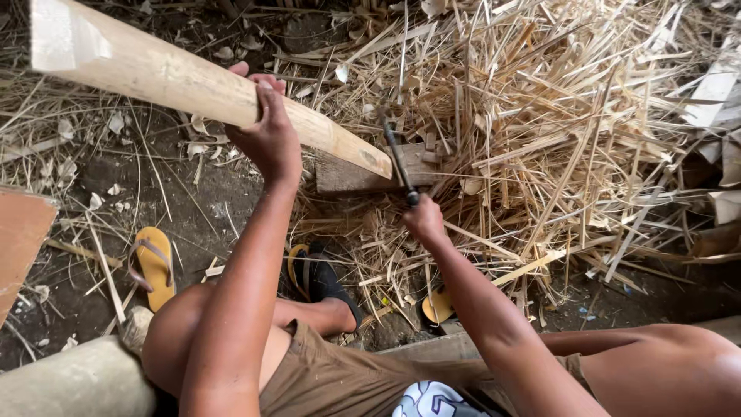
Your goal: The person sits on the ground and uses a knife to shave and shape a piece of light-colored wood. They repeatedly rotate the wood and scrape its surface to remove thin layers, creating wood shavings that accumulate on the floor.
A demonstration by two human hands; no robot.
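Both arms out: L hand (266, 135) grips bamboo pole (185, 81), R hand (423, 220) raises blade (397, 158).

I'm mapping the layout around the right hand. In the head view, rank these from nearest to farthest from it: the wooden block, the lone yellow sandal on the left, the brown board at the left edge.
From the right hand:
1. Wooden block, just up-left of it, under the pole's tip.
2. Lone yellow sandal, on the dirt to the left.
3. Brown board, at the far left edge.
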